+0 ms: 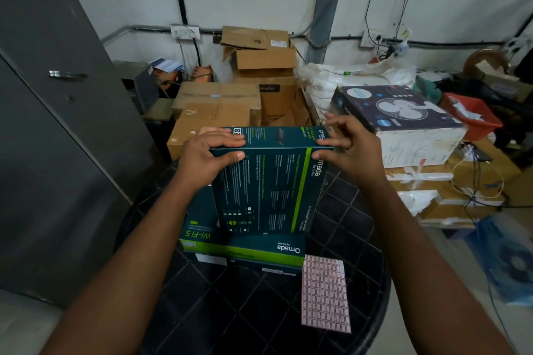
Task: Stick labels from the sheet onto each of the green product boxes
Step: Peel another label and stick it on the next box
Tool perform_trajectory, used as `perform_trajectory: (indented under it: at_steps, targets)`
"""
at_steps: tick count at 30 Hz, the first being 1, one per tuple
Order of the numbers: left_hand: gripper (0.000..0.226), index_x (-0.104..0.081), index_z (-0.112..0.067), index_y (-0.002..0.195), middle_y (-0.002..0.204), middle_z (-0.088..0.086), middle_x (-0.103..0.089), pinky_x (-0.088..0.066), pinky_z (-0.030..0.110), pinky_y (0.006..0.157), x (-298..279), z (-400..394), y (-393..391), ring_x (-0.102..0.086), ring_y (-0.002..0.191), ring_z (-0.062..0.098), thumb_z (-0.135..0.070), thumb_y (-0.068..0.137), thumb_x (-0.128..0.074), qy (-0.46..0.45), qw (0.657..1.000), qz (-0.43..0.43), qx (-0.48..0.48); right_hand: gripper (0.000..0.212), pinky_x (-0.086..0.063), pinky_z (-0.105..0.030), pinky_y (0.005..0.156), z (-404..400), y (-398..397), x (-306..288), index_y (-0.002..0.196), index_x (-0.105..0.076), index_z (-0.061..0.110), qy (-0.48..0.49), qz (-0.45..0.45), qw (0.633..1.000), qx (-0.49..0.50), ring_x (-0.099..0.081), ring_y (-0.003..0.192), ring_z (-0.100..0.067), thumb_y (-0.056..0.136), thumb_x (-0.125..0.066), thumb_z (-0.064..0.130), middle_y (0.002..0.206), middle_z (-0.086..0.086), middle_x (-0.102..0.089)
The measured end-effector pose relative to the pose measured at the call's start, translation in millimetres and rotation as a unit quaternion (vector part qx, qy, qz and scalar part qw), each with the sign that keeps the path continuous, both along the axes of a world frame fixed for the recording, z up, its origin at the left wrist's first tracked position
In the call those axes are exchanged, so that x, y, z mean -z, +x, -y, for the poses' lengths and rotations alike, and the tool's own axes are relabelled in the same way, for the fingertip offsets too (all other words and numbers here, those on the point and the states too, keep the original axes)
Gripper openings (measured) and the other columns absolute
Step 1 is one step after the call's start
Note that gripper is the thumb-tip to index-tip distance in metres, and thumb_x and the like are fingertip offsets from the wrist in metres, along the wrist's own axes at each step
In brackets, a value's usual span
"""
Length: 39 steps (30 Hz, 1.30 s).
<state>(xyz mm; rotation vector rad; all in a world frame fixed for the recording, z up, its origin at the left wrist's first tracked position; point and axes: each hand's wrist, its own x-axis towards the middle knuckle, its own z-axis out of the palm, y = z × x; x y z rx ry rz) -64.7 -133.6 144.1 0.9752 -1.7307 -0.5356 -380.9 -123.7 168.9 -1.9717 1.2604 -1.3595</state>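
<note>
Upright box: green product box [268,181] stands on edge atop a flat green box [242,248], both on the round black bench [259,311], far-left part of it
L hand: left hand [207,153] grips upright box's top left corner, fingers curled over top face, thumb on the near face
R hand: right hand [343,147] pinches top right corner w/ thumb + fingertips, other fingers loosely spread; no label seen on a fingertip, can't tell for sure
Label sheet: pink label sheet [324,294] lies flat on bench, just right of the flat box's near corner, not touched
Handling (judged): stiff printed card, prob. light to moderate; glossy so may slip. Tall on a narrow edge = tippy, so hold at both top corners as now, or lay flat before pressing a label on. Sheet is thin, floppy; lift by an edge, peel from a corner
Edges/room: bench rim curves close on near + right side; sheet's lower corner sits near the rim, could slide off. Grey cabinet [57,124] close on L, brown cartons [219,106] right behind, fan carton [403,121] to R. Free room is mostly near half of the bench, betw. the forearms
</note>
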Motion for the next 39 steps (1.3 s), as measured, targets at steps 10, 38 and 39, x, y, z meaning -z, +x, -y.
perform_trajectory:
  at_steps: [10,38,39]
  targets:
    - [0.025,-0.075,-0.031,0.098,0.101,-0.035,-0.070,-0.044,0.023,0.104,5,1,1,-0.061,0.115,0.010,-0.026,0.074,-0.082,-0.002,1.000,0.009,-0.018,0.023,-0.045,-0.045,0.107,-11,52,-9,0.094,-0.068,0.034,-0.048,-0.167,0.984,-0.032,-0.047,0.128,0.011,0.075,-0.081,0.037,0.164,0.008,-0.026]
    - [0.022,-0.078,-0.037,0.094,0.103,-0.017,-0.075,-0.047,0.046,0.078,-18,2,-36,-0.051,0.088,0.015,-0.048,0.076,-0.081,-0.053,0.969,0.195,-0.144,0.030,-0.031,-0.053,0.115,-4,67,-9,0.090,-0.063,0.044,0.012,-0.185,0.983,0.020,-0.046,0.141,-0.013,0.073,-0.087,0.034,0.166,0.000,-0.020]
    - [0.022,-0.078,-0.037,0.095,0.103,-0.016,-0.075,-0.047,0.046,0.078,-19,1,-36,-0.051,0.087,0.014,-0.048,0.076,-0.081,-0.054,0.969,0.195,-0.144,0.029,-0.031,-0.054,0.115,-5,68,-9,0.090,-0.064,0.042,0.010,-0.183,0.983,0.026,-0.044,0.142,-0.014,0.073,-0.086,0.033,0.166,0.000,-0.022]
